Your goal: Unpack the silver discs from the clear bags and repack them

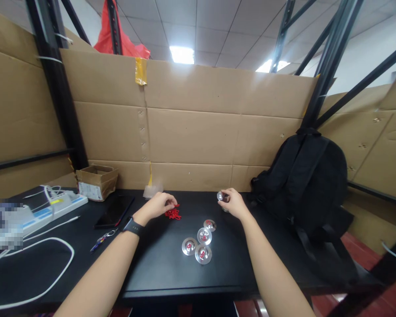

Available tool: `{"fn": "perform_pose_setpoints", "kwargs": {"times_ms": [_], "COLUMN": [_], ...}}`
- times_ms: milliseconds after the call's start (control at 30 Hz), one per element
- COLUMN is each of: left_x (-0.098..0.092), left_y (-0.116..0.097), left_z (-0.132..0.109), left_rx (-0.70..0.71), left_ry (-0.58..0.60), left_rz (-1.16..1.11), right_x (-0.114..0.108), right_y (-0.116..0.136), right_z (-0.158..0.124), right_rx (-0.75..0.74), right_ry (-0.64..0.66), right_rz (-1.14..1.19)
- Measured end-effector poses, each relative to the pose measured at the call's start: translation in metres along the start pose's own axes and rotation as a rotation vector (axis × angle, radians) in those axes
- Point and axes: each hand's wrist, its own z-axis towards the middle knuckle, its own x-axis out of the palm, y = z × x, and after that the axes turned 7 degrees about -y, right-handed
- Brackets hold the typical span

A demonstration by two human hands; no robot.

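My left hand (160, 204) rests on the black table (158, 268) with its fingers curled over a small pile of red cords (173, 214). My right hand (232, 201) is further right, its fingers pinched on a small shiny silver disc (221, 196) held just above the table. Several more silver discs with red centres (200, 243) lie in a cluster between my forearms, nearer to me. A black watch (133, 226) is on my left wrist.
A black backpack (308, 180) leans at the right. A dark phone (115, 210), keys (102, 240), a small cardboard box (97, 180), a white power strip (49, 207) and a white cable (36, 273) lie to the left. Cardboard walls surround the table.
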Motion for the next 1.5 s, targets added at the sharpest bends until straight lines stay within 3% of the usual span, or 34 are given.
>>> {"fn": "perform_pose_setpoints", "kwargs": {"times_ms": [200,567,967,1100,1167,1300,1333,1500], "left_x": [-0.001,0.002,-0.005,-0.006,-0.006,-0.006,-0.006,-0.005], "left_y": [0.013,0.019,0.003,0.001,0.000,-0.003,-0.004,-0.010], "left_z": [-0.001,-0.003,-0.002,-0.002,-0.001,-0.001,-0.001,-0.001], "left_rx": [-0.003,-0.050,-0.028,-0.033,-0.034,-0.012,-0.005,0.022], "left_ry": [0.060,0.070,0.028,-0.001,-0.003,-0.007,-0.012,-0.014], "left_rz": [0.014,0.028,0.050,0.045,0.052,0.055,0.055,0.065], "right_x": [-0.016,-0.009,-0.008,-0.014,-0.017,-0.015,-0.012,0.008], "right_y": [-0.034,-0.037,-0.039,-0.022,-0.005,0.033,0.040,0.052], "right_z": [-0.001,-0.006,-0.007,-0.007,-0.007,-0.013,-0.016,-0.023], "right_rx": [0.155,0.168,0.159,0.067,-0.007,-0.225,-0.247,-0.271], "right_ry": [0.094,0.204,0.246,0.182,0.234,0.694,0.735,0.644], "right_rz": [-0.116,-0.061,-0.174,-0.257,-0.164,0.171,0.187,0.097]}}
